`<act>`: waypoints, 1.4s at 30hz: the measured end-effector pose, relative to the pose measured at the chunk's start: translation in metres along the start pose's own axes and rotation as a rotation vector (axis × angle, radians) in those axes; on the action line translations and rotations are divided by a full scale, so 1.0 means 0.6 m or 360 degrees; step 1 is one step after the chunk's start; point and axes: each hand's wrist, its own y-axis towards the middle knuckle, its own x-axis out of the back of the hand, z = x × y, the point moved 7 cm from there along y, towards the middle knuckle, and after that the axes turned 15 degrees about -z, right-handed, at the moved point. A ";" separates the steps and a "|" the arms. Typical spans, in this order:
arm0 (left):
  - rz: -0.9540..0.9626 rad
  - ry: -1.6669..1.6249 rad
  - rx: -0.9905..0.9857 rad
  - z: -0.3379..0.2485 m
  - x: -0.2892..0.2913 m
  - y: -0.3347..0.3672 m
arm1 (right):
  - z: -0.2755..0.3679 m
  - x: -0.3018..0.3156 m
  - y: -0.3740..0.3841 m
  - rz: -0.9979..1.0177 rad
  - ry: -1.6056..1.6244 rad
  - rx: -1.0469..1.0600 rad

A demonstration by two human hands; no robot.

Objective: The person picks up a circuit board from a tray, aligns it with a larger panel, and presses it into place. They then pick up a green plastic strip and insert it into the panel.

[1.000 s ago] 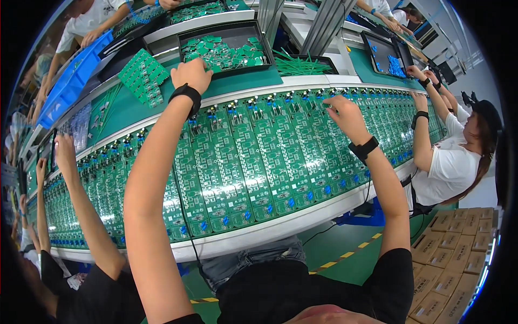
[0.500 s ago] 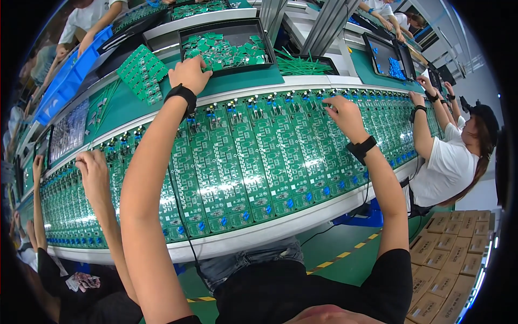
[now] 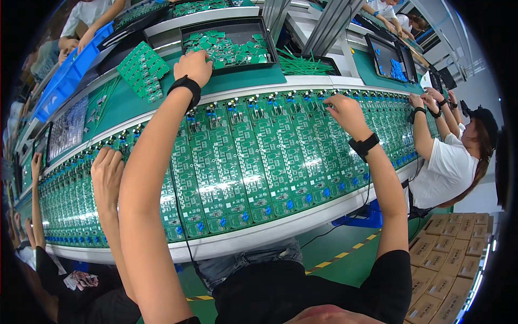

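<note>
My left hand (image 3: 193,68) reaches to the near left corner of a black tray (image 3: 240,69) filled with small green circuit boards (image 3: 208,44). Its fingers are curled downward, and the fingertips and anything in them are hidden. Over the upper part of a long row of green circuit boards (image 3: 259,156) hovers my right hand (image 3: 345,113), fingers bent, thumb and forefinger close together. Whatever it may hold is too small to make out. Both wrists wear black bands. Blue and black parts stand along the row's far edge, with blue discs along its near edge.
Panels of joined green boards (image 3: 143,73) lie left of the tray. Green strips (image 3: 305,65) fill another tray on its right. A co-worker's hand (image 3: 108,173) is close beside my left forearm. Another person (image 3: 450,148) works at the right. A black cable (image 3: 181,216) crosses the boards.
My left hand has shifted slightly up and right at the tray, its fingers now curled down. My right hand stays nearly in place. The co-worker's hand on the left has moved toward my forearm.
</note>
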 end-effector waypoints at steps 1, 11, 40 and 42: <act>0.0086 -0.0024 0.0022 0.000 -0.007 0.003 | 0.001 -0.003 0.003 0.0024 -0.0043 0.0003; 0.0419 -0.0375 0.0210 0.013 -0.040 0.023 | 0.010 -0.014 0.020 0.0226 -0.0151 0.0029; 0.0804 -0.2784 0.1061 -0.248 0.112 -0.110 | 0.184 0.045 0.053 -0.0314 0.2202 -0.1185; 0.0811 -0.2788 0.1064 -0.256 0.121 -0.121 | 0.174 0.044 0.038 -0.0379 0.2238 -0.1209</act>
